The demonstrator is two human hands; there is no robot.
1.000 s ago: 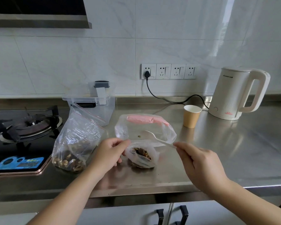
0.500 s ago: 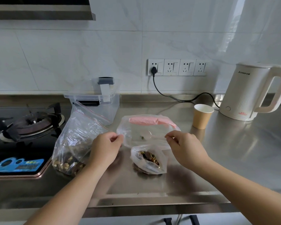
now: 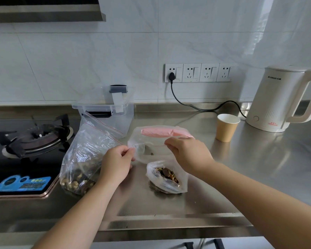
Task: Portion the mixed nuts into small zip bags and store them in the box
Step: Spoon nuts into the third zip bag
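Observation:
A small zip bag [image 3: 166,177] holding mixed nuts sits open on the steel counter between my arms. To its left leans the large zip bag of nuts [image 3: 83,159]. Behind the small bag lies a clear plastic bag with a pink roll inside [image 3: 160,134]. My left hand [image 3: 117,164] pinches that clear bag's left near edge. My right hand [image 3: 188,155] pinches its near edge on the right. A white spoon bowl [image 3: 148,150] shows faintly through the plastic between my hands. The clear storage box [image 3: 127,119] stands at the back, its lid resting on top.
A gas hob [image 3: 34,139] fills the left side. A paper cup [image 3: 226,127] and a white kettle [image 3: 276,101] stand at the right, with the kettle's cord running to the wall sockets [image 3: 171,76]. Bare steel counter [image 3: 258,168] lies to the right.
My left hand let go of the small nut bag and rose to the clear bag. My right hand brought the spoon up to that bag and now pinches the plastic.

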